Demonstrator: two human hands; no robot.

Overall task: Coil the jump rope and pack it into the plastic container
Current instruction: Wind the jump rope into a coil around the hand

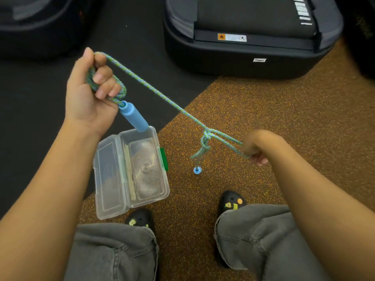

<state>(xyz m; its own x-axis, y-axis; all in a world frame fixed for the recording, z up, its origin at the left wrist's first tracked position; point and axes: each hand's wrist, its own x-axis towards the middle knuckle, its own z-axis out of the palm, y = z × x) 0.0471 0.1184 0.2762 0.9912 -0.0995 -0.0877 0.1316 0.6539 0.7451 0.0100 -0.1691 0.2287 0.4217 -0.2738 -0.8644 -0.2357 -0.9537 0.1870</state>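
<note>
A blue-green braided jump rope (154, 90) stretches taut between my hands. My left hand (91, 92) is raised at the upper left, shut on several coils of the rope, and one blue handle (134, 116) hangs from it above the container. My right hand (256, 148) is lower at the right, shut on a loop of the rope. A tangle of rope (205, 142) hangs left of that hand, with the second blue handle (197, 170) dangling end-on below it. The clear plastic container (162, 191) lies open on the floor, lid (108, 175) folded left, green latch (164, 159) at right.
A large black case (243, 55) sits on the floor at the back right, another dark object (30, 23) at the back left. The floor is black mat on the left and brown speckled mat on the right. My knees and black shoes (231, 203) are at the bottom.
</note>
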